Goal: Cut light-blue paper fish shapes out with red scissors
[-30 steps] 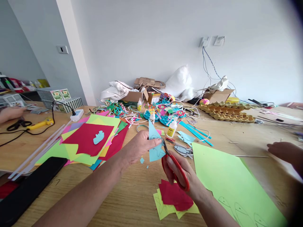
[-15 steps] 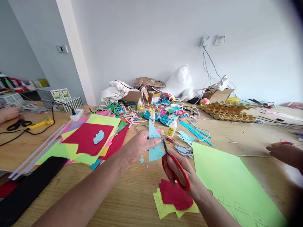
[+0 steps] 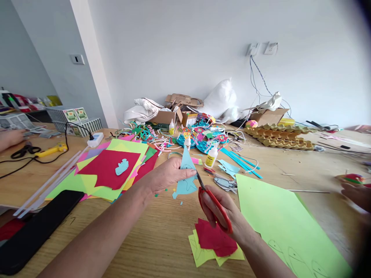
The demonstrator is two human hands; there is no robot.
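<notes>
Between the thumb and fingers of my left hand is a pointed blue paper piece with pencil outlines on it. My right hand is closed round the red handles of the scissors, whose dark blades meet the right edge of the blue paper. Small blue scraps lie on the table under the paper. Below the scissors sits a stack of red paper pieces on yellow pieces. A blue cut-out rests on red paper at the left.
A large green sheet with drawn outlines lies right. Behind my hands stand a glue bottle and craft pieces. A black phone-like slab is at left, egg trays back right. Other people's hands show at both edges.
The blue paper has turned slightly in my left hand, and its lower part has shifted left. At the right edge, another person's hand has moved right, showing more of a colourful object.
</notes>
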